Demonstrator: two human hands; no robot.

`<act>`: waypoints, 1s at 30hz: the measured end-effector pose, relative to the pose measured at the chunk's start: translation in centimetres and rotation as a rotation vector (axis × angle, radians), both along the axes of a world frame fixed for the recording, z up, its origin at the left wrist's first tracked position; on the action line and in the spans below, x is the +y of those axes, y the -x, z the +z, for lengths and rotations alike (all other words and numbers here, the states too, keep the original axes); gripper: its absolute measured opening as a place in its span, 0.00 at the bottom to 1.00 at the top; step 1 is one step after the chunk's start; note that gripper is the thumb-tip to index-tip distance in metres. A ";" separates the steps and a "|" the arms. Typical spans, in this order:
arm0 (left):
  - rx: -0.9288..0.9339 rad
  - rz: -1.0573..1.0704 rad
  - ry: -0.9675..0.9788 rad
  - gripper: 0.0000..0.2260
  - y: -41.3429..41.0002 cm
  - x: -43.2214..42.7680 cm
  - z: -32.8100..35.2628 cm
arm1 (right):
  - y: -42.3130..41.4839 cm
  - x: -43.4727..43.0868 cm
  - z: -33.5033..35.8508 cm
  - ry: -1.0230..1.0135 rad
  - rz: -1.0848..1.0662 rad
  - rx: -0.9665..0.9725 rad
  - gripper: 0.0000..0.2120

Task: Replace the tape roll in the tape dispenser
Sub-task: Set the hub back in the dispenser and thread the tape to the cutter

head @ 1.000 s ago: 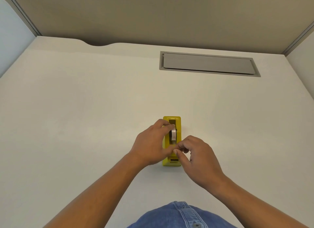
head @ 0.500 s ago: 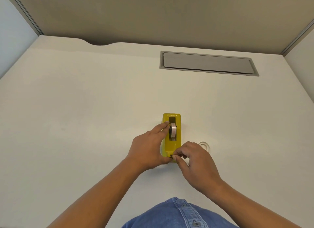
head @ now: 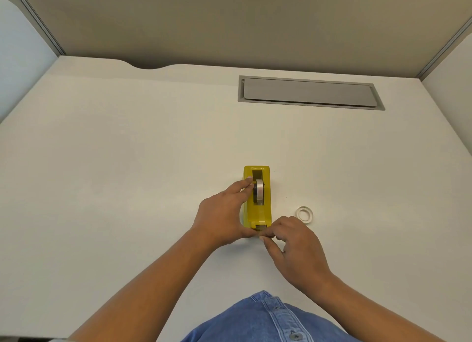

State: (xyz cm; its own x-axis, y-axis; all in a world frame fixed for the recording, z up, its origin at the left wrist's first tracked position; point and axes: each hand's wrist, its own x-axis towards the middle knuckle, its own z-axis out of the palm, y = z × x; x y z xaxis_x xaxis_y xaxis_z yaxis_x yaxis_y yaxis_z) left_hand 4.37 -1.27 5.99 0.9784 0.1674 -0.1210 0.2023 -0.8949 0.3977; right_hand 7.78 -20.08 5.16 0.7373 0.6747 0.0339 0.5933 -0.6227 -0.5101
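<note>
Yellow plastic forms the body of a tape dispenser (head: pixel 257 197) standing near the middle of a pale, off-white table (head: pixel 127 163), with its long side running from the near edge toward the far edge. A roll of clear tape (head: pixel 259 191) sits upright in the slot on top of the dispenser.

The left hand (head: pixel 224 214) wraps the dispenser's left side, fingers pressed along its top beside the roll and thumb at its near end, gripping it. The right hand (head: pixel 297 249) is at the dispenser's near end, where the cutter is, thumb and forefinger pinched together; what they pinch is too small to make out.

A second ring of whitish tape, an empty-looking roll (head: pixel 305 214), lies flat on the table just to the right of the dispenser, apart from both hands.

Toward the far edge of the table, right of centre, a grey rectangular cable hatch (head: pixel 309 92) is set flush into the surface. A blue denim shirt (head: pixel 265 321) shows at the near edge.
</note>
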 end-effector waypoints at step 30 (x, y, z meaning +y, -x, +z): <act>0.005 0.011 -0.016 0.47 0.0 0.0 -0.3 | 0.3 -1.0 -0.9 -0.091 -0.085 0.028 0.10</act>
State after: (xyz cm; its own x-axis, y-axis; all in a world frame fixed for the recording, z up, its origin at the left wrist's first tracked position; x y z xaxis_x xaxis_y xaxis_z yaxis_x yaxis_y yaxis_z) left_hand 4.35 -1.30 5.71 0.9758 0.1805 -0.1234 0.2146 -0.8986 0.3826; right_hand 7.45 -21.12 4.28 0.7935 0.6044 0.0711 0.5250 -0.6208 -0.5822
